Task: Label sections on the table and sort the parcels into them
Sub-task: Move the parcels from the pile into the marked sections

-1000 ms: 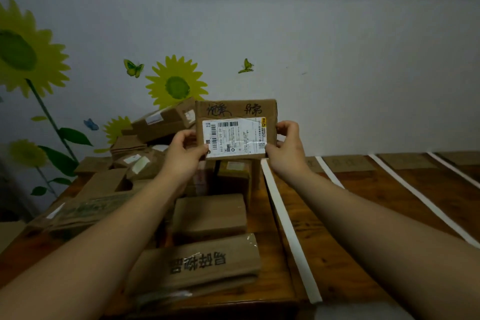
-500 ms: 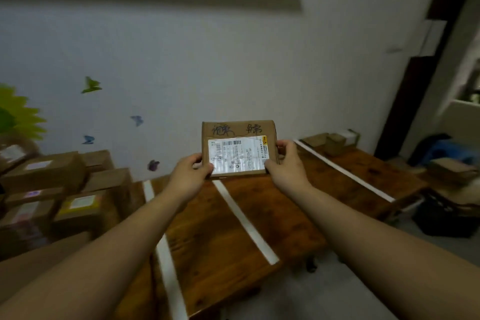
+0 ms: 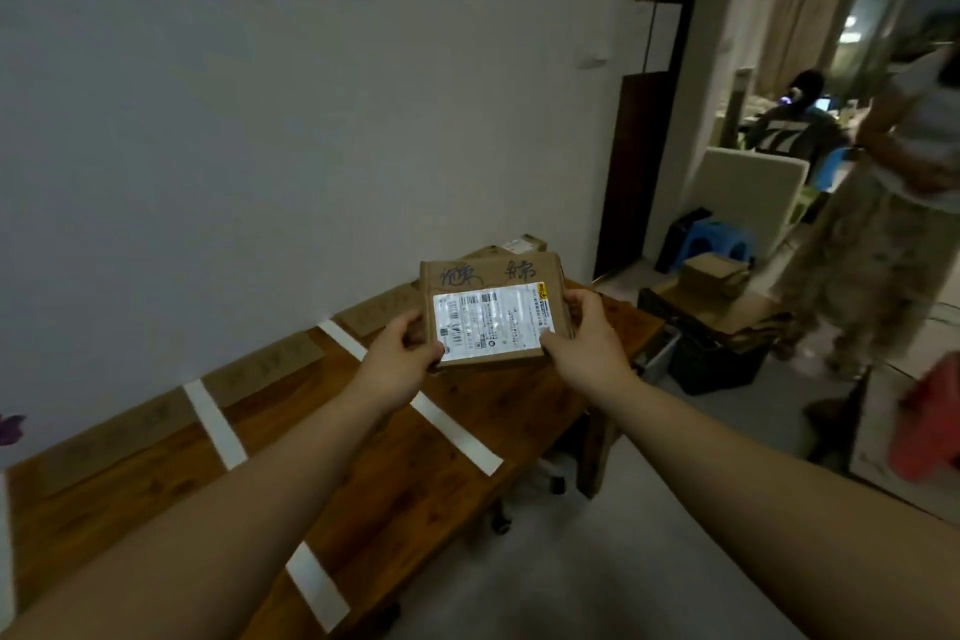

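Observation:
A flat brown cardboard parcel (image 3: pixel 493 320) with a white shipping label and handwriting along its top is held up over the right end of the wooden table (image 3: pixel 363 463). My left hand (image 3: pixel 397 361) grips its left edge and my right hand (image 3: pixel 587 346) grips its right edge. White tape strips (image 3: pixel 215 424) cross the table and split it into sections. Brown cardboard labels (image 3: pixel 265 366) lie along the wall side of the sections. Behind the held parcel, at the far right end, sit a few parcels (image 3: pixel 524 244), mostly hidden.
The table's right end stops near a dark door frame (image 3: pixel 628 161). On the floor beyond it are a black crate (image 3: pixel 717 359), cardboard boxes (image 3: pixel 714 276) and a blue stool (image 3: pixel 717 239). A person (image 3: pixel 883 234) stands at the right; another sits farther back.
My view has swung right along the table, from the parcel pile by the sunflower wall to the table's right end. Both hands have carried the parcel that way, still gripping it.

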Motion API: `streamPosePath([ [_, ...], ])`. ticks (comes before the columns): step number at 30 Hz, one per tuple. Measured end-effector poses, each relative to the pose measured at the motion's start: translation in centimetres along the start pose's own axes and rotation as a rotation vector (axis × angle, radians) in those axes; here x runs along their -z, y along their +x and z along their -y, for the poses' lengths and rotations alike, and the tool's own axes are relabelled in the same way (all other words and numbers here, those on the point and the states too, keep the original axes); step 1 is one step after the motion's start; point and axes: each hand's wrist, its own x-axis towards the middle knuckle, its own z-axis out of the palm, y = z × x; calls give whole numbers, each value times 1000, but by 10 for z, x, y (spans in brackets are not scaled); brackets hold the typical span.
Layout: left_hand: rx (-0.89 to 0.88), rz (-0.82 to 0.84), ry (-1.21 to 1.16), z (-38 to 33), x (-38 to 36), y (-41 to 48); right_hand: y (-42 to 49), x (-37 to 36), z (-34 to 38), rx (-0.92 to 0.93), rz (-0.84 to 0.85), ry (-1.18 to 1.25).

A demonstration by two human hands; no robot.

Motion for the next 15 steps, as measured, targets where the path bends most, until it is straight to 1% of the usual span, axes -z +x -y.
streamPosePath([
  [3,2,42,24,2,-27,37,34,11,-22,-31,-10,-9],
  [6,43,82,5,14,-52,84,78,14,-48,-67,-7,-23],
  [15,177,154,1,39,-120,254,242,11,-103,-224,49,-93],
])
